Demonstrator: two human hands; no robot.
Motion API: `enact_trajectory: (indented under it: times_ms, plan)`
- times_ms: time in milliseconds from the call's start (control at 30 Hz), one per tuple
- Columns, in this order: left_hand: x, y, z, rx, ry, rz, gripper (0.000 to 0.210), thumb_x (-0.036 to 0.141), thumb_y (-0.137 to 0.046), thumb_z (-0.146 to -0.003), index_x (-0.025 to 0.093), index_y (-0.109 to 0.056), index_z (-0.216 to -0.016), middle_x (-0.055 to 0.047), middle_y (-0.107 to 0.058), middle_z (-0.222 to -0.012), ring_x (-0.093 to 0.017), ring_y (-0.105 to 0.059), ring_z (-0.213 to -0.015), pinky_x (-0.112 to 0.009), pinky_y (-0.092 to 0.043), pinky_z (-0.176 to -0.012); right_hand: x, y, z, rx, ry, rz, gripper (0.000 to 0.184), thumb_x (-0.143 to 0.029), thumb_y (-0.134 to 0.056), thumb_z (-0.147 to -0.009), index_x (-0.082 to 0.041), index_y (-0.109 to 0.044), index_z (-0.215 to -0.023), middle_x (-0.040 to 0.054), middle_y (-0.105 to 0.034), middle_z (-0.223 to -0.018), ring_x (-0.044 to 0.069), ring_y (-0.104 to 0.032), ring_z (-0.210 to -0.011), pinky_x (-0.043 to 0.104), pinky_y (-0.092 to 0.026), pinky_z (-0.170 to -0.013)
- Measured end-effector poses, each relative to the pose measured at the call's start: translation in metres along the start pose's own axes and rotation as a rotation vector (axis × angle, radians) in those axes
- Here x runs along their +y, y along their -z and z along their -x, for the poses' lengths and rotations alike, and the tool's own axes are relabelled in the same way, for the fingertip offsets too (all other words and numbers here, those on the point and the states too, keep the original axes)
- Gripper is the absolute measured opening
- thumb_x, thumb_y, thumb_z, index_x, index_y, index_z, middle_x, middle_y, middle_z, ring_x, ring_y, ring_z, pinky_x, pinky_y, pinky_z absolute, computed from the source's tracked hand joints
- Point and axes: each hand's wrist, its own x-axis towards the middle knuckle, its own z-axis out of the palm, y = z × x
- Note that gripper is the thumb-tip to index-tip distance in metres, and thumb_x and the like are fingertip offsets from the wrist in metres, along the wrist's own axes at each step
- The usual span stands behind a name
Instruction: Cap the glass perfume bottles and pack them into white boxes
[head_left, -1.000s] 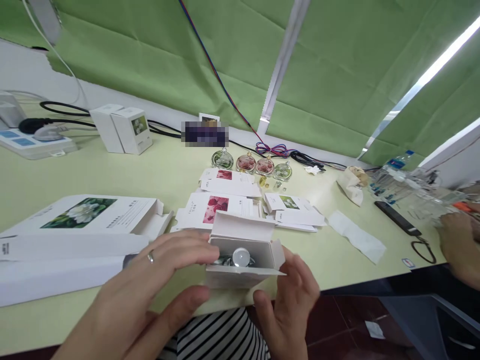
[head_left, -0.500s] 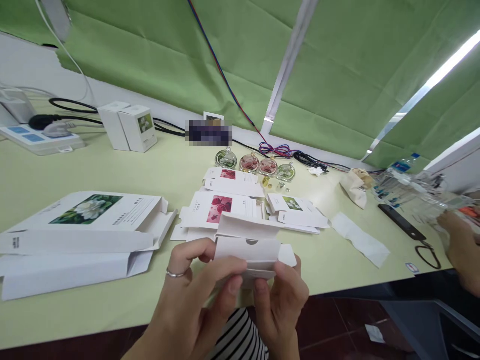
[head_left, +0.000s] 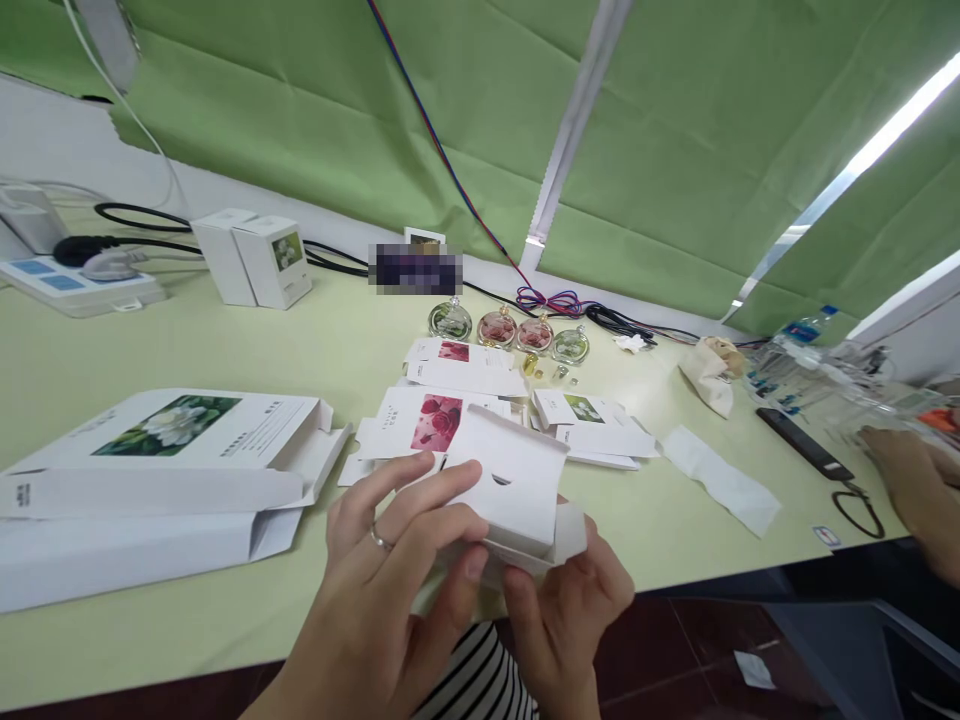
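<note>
Between my two hands, close to the table's front edge, is a small white carton [head_left: 517,480] with its flaps unfolded at the upper end. My left hand [head_left: 409,545], a ring on one finger, grips its left side, fingers over the top and thumb beneath. On the other side my right hand [head_left: 566,600] holds the lower right corner, beside a side flap that sticks out. Just behind lie flat rose-print cartons [head_left: 439,420] and a flat carton with a white-flower print [head_left: 592,415]. The inside of the held carton is mostly hidden.
Several round glass bottles [head_left: 497,327] stand behind the cartons, with small gold caps [head_left: 529,364] nearby. Large flat cartons [head_left: 172,430] lie at left. Two upright boxes [head_left: 270,262] stand near a power strip [head_left: 82,285]. Another person's hand [head_left: 911,480] is at far right.
The held carton has tipped, so its upper panel with the half-round notch now faces me more fully. My left fingers have shifted up along it; my right hand has moved slightly right and down.
</note>
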Motion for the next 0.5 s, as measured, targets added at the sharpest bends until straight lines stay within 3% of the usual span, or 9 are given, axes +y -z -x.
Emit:
enact_trajectory:
  times_ms: [167,300,400,500]
  plan:
    - [-0.007,0.003,-0.001,-0.011,-0.042,-0.041,0.022,0.011,-0.054,-0.09,0.026,-0.054,-0.105,-0.004,-0.066,-0.116,-0.026,-0.047,-0.122,-0.043,-0.037,-0.102,-0.001,0.008,-0.005,-0.15,-0.062,0.046,0.05,-0.022,-0.042,-0.102,-0.034,-0.027,-0.148,0.0126,-0.05,-0.135,0.027,-0.055,-0.123,0.047,-0.055,-0.093]
    - [-0.012,0.005,0.002,-0.015,-0.066,-0.094,0.03,0.01,-0.055,-0.088,0.028,-0.053,-0.112,-0.004,-0.066,-0.112,-0.027,-0.049,-0.119,-0.046,-0.041,-0.101,-0.004,0.011,-0.013,-0.22,-0.136,0.021,0.047,-0.022,-0.039,-0.104,-0.038,-0.032,-0.148,0.0077,-0.049,-0.14,0.022,-0.05,-0.13,0.042,-0.051,-0.101]
    - [-0.016,0.0,0.008,0.121,0.078,-0.096,0.032,0.018,-0.061,-0.087,0.029,-0.054,-0.116,-0.008,-0.053,-0.122,-0.029,-0.048,-0.123,-0.05,-0.044,-0.102,-0.005,0.012,-0.016,-0.222,-0.16,-0.032,0.042,-0.023,-0.037,-0.105,-0.04,-0.037,-0.144,0.0045,-0.051,-0.136,0.019,-0.049,-0.129,0.036,-0.05,-0.1]
    - [-0.02,-0.006,0.013,0.255,0.267,0.059,0.047,0.026,-0.068,-0.085,0.03,-0.048,-0.127,-0.01,-0.048,-0.131,-0.032,-0.046,-0.129,-0.055,-0.045,-0.107,-0.005,0.014,-0.017,-0.226,-0.194,-0.059,0.039,-0.024,-0.04,-0.104,-0.04,-0.042,-0.14,0.0041,-0.05,-0.136,0.02,-0.048,-0.13,0.039,-0.048,-0.102]
